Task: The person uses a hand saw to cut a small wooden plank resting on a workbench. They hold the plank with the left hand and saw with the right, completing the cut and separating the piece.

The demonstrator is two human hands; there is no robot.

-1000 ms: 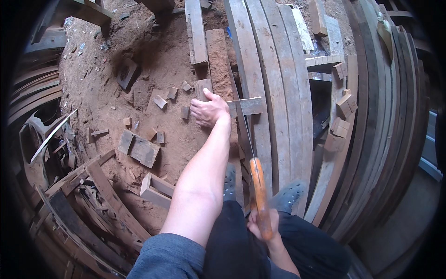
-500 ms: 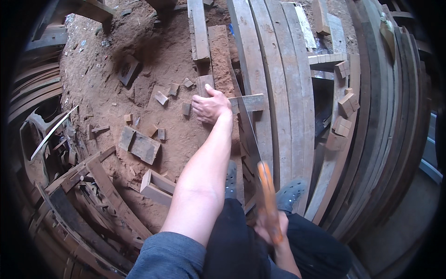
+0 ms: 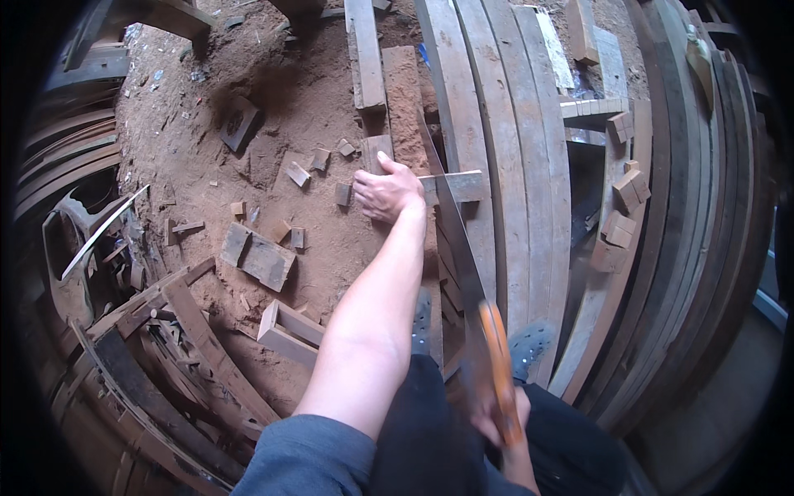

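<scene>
Brown dirt ground (image 3: 186,145), loose and crumbly. On it: dark block with hole (image 3: 239,124), 10 o'clock; small wood offcuts (image 3: 298,174) nearer centre, same direction; thick wood piece (image 3: 269,263), 9 o'clock; wooden frame (image 3: 289,335), 8 o'clock. Long planks (image 3: 502,124) side by side, 1 o'clock, short board (image 3: 465,187) lying across nearest one. Beam (image 3: 585,322), 4 o'clock, small blocks (image 3: 631,191) on it toward 2.

The handsaw (image 3: 469,273) is laid across the wooden strip (image 3: 466,186), whose right end is set over planks (image 3: 523,165), with offcuts (image 3: 298,174) on the ground (image 3: 186,149) at left and blocks (image 3: 632,190) on a beam (image 3: 576,347) at right.
</scene>
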